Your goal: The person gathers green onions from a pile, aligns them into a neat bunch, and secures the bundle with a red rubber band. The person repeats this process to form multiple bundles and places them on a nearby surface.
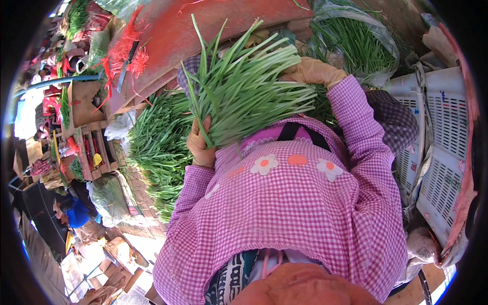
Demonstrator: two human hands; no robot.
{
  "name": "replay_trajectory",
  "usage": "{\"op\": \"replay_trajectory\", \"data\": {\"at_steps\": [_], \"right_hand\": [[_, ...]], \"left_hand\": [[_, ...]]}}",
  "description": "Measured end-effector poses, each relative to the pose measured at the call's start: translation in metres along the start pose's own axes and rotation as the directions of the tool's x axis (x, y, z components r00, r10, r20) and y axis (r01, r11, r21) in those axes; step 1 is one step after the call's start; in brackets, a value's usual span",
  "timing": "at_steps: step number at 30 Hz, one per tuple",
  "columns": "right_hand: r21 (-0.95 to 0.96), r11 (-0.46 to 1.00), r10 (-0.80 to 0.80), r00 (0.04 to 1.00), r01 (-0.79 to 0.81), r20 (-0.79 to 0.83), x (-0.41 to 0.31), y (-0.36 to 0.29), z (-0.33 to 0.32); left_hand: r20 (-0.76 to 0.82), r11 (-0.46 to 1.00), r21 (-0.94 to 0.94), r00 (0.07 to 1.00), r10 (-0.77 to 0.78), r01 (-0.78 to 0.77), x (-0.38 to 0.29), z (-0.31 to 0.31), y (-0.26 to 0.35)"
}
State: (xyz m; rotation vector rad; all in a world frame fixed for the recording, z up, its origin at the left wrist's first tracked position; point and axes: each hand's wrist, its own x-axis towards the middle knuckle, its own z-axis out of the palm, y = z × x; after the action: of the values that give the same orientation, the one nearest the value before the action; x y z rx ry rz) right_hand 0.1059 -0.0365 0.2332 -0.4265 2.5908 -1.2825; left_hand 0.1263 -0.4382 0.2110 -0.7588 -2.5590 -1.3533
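A large loose bunch of flat green leaves, likely garlic chives (244,91), lies across my lap, leaf tips to the left and paler stems to the right. My left hand (202,143), thinly gloved, grips its leafy end at the lower left. Gloved too, my right hand (305,72) is at the pale stem ends, its fingers partly hidden behind them; whether it grips them cannot be told. Beside me on the left lies a big heap of the same greens (162,145).
A red board (167,42) in front bears red plastic twine (127,49) and a knife (122,76). More greens fill a clear plastic bag (354,45) at the upper right. White plastic crates (444,114) stand on the right. A person in blue (77,212) is far left.
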Motion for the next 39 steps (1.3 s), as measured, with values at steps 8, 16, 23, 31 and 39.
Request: {"op": "replay_trajectory", "data": {"at_steps": [8,16,23,31,39], "right_hand": [[0.591,0.807,0.110,0.981,0.005,-0.159,0.003,0.010,0.013],[0.185,0.975,0.134,0.989,-0.120,-0.065,-0.019,0.035,-0.040],[0.460,0.873,0.173,0.985,-0.163,0.021,-0.003,0.032,0.008],[0.260,0.844,0.536,0.762,-0.470,-0.363,-0.049,0.003,-0.046],[-0.569,0.820,-0.163,0.929,-0.060,-0.332,-0.060,-0.033,-0.001]], "left_hand": [[-0.037,0.983,0.155,0.994,0.107,-0.100,-0.005,0.001,-0.005],[-0.038,0.999,0.014,0.999,-0.036,0.037,-0.004,0.004,-0.009],[-0.030,0.992,0.106,0.997,0.066,-0.062,-0.009,0.005,-0.017],[-0.072,0.990,-0.122,0.994,-0.077,0.068,-0.016,0.009,-0.017],[-0.102,0.999,-0.051,0.995,-0.023,0.018,-0.005,0.009,0.001]]}}
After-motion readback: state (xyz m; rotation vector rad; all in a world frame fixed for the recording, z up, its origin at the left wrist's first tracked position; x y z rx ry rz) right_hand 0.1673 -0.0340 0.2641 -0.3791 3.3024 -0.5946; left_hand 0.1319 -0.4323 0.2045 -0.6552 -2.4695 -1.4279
